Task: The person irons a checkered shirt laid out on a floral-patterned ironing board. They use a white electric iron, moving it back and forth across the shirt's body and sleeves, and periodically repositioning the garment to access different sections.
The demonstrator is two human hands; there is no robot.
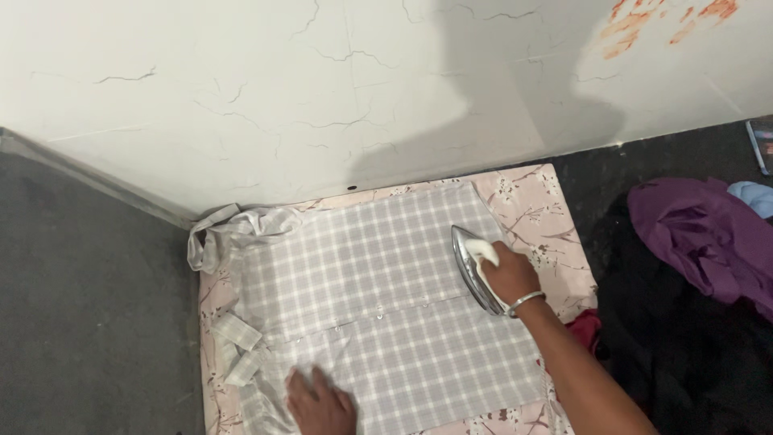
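Iron [469, 266]: we see it gripped in our right hand [509, 276], silver sole turned partly up toward us, resting on the right part of the checked garment, well right of our left hand.
Right hand: we close it around the iron's white handle [484, 250]; a metal bangle [526, 302] sits on the wrist just behind it.
Left hand [320, 403]: we lay it flat, fingers spread and holding nothing, pressing the garment's near edge, well apart from the iron.
Checked garment [378, 314]: grey and white, spread flat between our two hands, a buttoned front line running across it from left to right; its bunched sleeve and collar [221, 234] lie beyond our left hand, toward the wall.
Floral cloth [535, 213]: pink, lying under the garment, showing beyond and to the right of our right hand.
Purple clothing [700, 238]: a crumpled heap well right of our right arm, on dark fabric [684, 354]; a pale blue piece [755, 197] touches its far side.
Red cloth [586, 329]: just beside our right forearm, at the pink cloth's edge.
Wall [322, 80]: white, cracked, beyond both hands, with our shadow on it.
In the way: we see only flat garment between the iron and our left hand.
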